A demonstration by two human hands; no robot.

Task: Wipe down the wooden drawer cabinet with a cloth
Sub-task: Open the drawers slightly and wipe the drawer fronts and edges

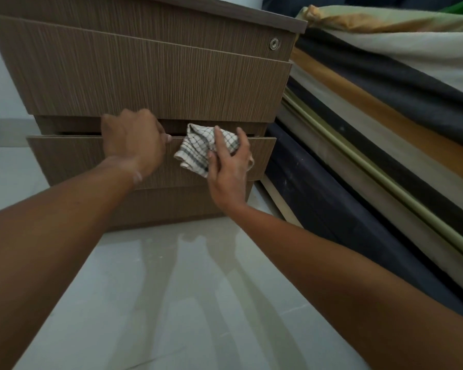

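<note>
Centrally placed: cloth [203, 148], checked white and dark, bunched against the top edge of the lower drawer front [64, 158], just right of frame centre. Pressed there by the right hand [229, 169], fingers spread over the fabric and grasping it. Left hand [134, 140] clenched over the same top edge, fingertips hooked into the gap above; grasping the drawer front, nothing else.

Drawer cabinet [150, 84] fills the upper left and centre of the frame, standing on a pale glossy floor [185, 289]. Lower drawer pulled slightly forward; middle drawer also proud of the carcass. Round lock [274, 44] at the upper right corner of the top front.

Risks, as judgement:
- Drawer sliding shut under wiping pressure, pinching the left fingertips in the gap. Cause: push from the right hand not countered by the left.
- Cloth slipping into the gap and dropping inside the drawer. Cause: loose bunching near the edge.
- Cabinet tipping or shifting forward. Cause: two drawers extended plus a downward pull.
- Missed strips along the edge under the left hand. Cause: grip covering the surface.

Count: one cloth, one cabinet, three drawer fronts visible, one lock, two hands. At frame right, a stack of folded mattresses [385, 108] close beside the cabinet; number of layers not reliably countable.
</note>
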